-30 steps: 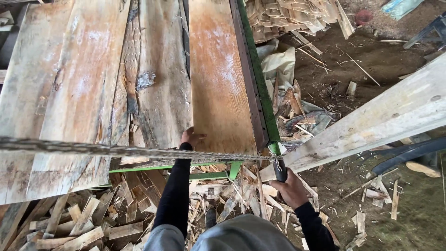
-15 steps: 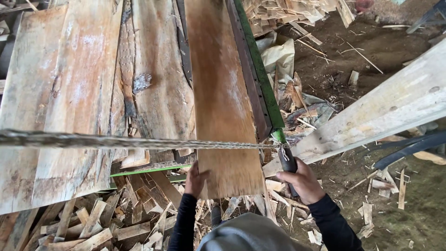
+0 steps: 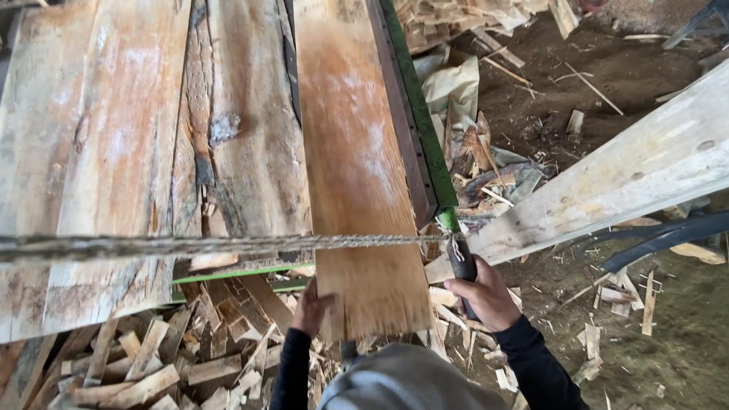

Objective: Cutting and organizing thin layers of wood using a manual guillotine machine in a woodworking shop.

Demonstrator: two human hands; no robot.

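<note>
A long orange-brown plank [image 3: 357,175] lies lengthwise on a stack of rough boards, its near end overhanging towards me. My left hand [image 3: 310,305] grips that near end at its left corner. My right hand [image 3: 484,292] is closed around a black handle [image 3: 461,267] at the end of a green metal rail [image 3: 419,121] beside the plank. A taut twisted rope [image 3: 213,244] runs across the boards to that handle. A grey hood [image 3: 402,380] hides my lower arms.
Wide weathered boards [image 3: 99,152] fill the left. A pale beam [image 3: 607,190] slants up to the right. Split wood offcuts [image 3: 159,357] pile up below the stack. Scraps, a crumpled sack [image 3: 456,83] and dirt floor lie on the right.
The orange-brown plank has slid towards me, its end now overhanging the stack. My left hand moved back with it. My right hand stays on the handle.
</note>
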